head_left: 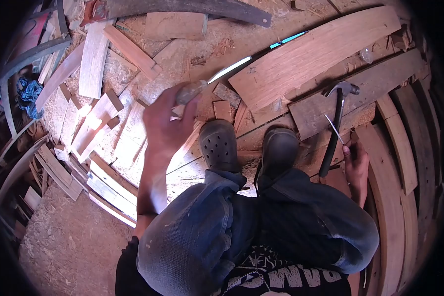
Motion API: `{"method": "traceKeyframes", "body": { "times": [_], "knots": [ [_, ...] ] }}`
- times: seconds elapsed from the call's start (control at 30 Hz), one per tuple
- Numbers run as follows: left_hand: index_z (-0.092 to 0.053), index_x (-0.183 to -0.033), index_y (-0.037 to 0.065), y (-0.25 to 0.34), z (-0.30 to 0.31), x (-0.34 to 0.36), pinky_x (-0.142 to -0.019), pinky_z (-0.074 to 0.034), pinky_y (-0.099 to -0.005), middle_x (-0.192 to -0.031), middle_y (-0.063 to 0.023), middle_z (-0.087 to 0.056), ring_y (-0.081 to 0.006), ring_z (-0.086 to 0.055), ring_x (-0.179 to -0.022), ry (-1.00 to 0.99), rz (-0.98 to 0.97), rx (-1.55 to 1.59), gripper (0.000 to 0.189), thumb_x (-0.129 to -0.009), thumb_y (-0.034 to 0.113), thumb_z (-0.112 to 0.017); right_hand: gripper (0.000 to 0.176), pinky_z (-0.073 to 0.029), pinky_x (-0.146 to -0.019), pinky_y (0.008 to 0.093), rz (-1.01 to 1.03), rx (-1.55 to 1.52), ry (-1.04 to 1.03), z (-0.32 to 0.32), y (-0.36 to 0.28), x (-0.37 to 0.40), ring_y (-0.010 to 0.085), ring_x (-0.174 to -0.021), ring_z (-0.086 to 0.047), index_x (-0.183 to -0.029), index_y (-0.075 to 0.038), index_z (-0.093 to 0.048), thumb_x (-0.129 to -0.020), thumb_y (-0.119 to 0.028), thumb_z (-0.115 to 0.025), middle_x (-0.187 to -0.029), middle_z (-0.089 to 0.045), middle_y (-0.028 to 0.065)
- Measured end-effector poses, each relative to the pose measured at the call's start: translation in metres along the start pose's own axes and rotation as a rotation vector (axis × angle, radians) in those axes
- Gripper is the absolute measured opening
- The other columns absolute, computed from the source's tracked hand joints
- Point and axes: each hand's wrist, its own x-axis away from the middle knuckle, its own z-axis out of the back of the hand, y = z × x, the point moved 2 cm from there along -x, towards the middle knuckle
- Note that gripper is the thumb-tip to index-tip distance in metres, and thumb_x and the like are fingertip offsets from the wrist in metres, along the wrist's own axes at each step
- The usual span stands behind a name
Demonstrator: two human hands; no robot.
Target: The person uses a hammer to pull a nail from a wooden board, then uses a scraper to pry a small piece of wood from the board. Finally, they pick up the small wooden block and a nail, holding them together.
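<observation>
Head: right hand holds rod, apparently.

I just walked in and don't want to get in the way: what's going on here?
Someone sits or squats among loose wooden boards. Their left hand grips a rounded, greyish thing, too unclear to name; the right hand holds a thin metal rod. A hammer lies beside the right hand, not gripped. Beyond the shoes is a wide, reddish board that neither hand touches, and a handsaw lies farther off.
</observation>
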Motion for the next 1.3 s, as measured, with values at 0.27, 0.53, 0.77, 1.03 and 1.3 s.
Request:
{"method": "traceKeyframes", "body": {
  "times": [0.27,0.53,0.77,1.03,1.3],
  "knots": [
    [-0.062,-0.107,-0.007,-0.023,0.043,-0.008,-0.071,-0.053,-0.0243,-0.095,-0.0108,-0.068,-0.0139,-0.066,-0.085,0.336,0.139,0.403,0.024,-0.086,-0.001,-0.068,0.013,-0.041,-0.061,0.0233,0.021,-0.298,-0.094,-0.006,-0.014,-0.001,0.0072,-0.068,-0.048,-0.088,-0.002,-0.055,-0.094,-0.012,-0.061,-0.075,-0.052,-0.0007],
    [-0.055,-0.098,-0.010,-0.140,-0.040,0.020,-0.083,-0.055,-0.0290,-0.088,-0.0112,-0.065,-0.0241,-0.069,-0.090,0.459,0.622,0.954,0.029,-0.091,0.015,-0.066,0.009,-0.040,-0.060,0.0198,0.107,-0.413,-0.377,-0.006,-0.128,-0.040,0.0034,-0.067,-0.049,-0.100,0.000,-0.061,-0.093,-0.004,-0.060,-0.075,-0.057,-0.0013],
    [-0.042,-0.119,-0.017,-0.166,-0.060,0.045,-0.067,-0.057,-0.0266,-0.082,-0.0147,-0.066,-0.0229,-0.070,-0.078,0.517,0.816,0.841,0.053,-0.091,0.020,-0.067,0.013,-0.042,-0.061,0.0200,0.236,-0.316,-0.702,-0.059,-0.213,-0.061,0.0033,-0.067,-0.052,-0.103,-0.003,-0.066,-0.092,-0.002,-0.059,-0.074,-0.060,-0.0014],
    [-0.051,-0.117,-0.005,-0.167,-0.053,0.055,-0.050,-0.049,-0.0232,-0.066,-0.0067,-0.067,-0.0115,-0.065,-0.057,0.389,0.709,0.241,0.045,-0.088,0.023,-0.070,0.015,-0.047,-0.069,0.0238,0.185,-0.168,-0.773,-0.124,-0.219,-0.073,0.0062,-0.074,-0.055,-0.098,0.000,-0.067,-0.090,-0.013,-0.065,-0.079,-0.067,0.0062],
    [-0.066,-0.094,0.008,-0.141,-0.063,0.068,-0.044,-0.047,-0.0214,-0.069,-0.0030,-0.067,-0.0064,-0.062,-0.054,0.399,0.382,0.069,0.013,-0.086,0.016,-0.072,0.016,-0.050,-0.072,0.0274,0.301,-0.140,-0.729,-0.148,-0.220,-0.083,0.0134,-0.078,-0.065,-0.098,-0.001,-0.067,-0.090,-0.015,-0.066,-0.085,-0.070,0.0114]
  ]
}}
